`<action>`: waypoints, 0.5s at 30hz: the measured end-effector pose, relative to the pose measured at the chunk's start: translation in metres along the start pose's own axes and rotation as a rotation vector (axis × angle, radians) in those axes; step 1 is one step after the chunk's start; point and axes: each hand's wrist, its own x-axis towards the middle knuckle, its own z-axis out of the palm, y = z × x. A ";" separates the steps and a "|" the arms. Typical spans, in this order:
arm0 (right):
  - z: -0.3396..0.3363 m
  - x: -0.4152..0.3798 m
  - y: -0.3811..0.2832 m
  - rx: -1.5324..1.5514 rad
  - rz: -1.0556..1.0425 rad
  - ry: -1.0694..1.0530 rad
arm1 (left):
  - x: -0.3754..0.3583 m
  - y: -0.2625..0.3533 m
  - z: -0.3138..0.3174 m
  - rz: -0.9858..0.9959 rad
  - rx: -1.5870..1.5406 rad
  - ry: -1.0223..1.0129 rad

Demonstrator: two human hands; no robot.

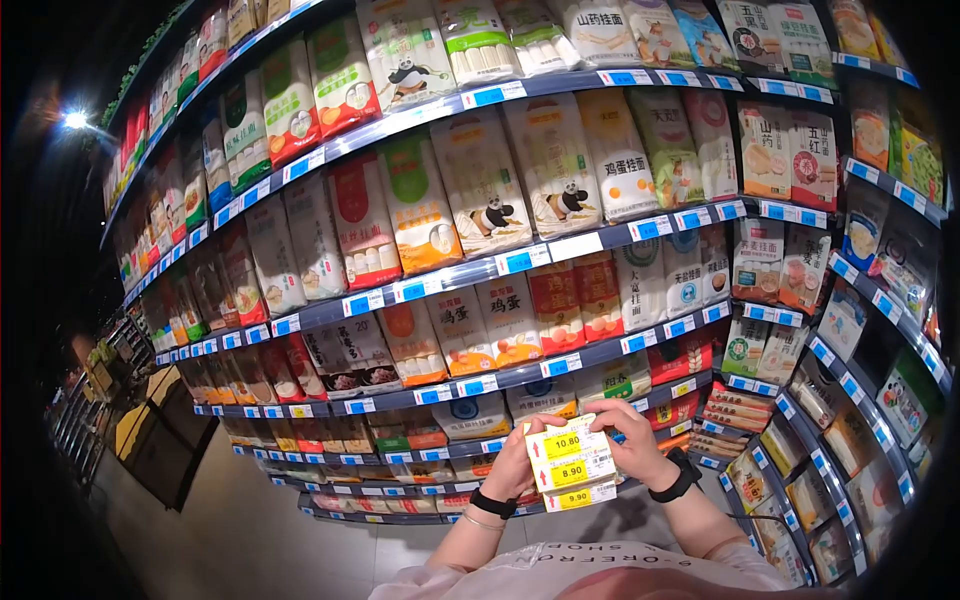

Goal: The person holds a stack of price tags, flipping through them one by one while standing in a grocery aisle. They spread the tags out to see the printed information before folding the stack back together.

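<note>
Several yellow-and-white price labels (pixel 572 468) are held up in front of the chest, fanned one below another, with 10.80, 8.90 and 9.90 printed on them. My left hand (pixel 512 462) grips their left edge, a dark band and a bracelet on its wrist. At the upper right edge of the labels, my right hand (pixel 632 440) has its fingers bent around them, and a black watch (pixel 678 476) is on that wrist. Behind the hands are packs of noodles on the lower shelves.
Curved shelves (pixel 520 262) of packaged noodles, edged with blue-and-white price tags, fill the view ahead. More shelving (pixel 905 195) stands close on the right. Grey floor (pixel 270 530) and a dark-and-yellow object (pixel 165 435) are at the lower left.
</note>
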 end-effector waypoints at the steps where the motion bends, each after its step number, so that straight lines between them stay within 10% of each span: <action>1: -0.001 0.002 0.000 0.004 -0.002 -0.009 | 0.001 0.004 0.003 0.026 0.043 -0.006; 15: 0.103 0.040 0.002 0.221 -0.134 -0.335 | -0.114 0.024 -0.021 0.295 0.001 0.341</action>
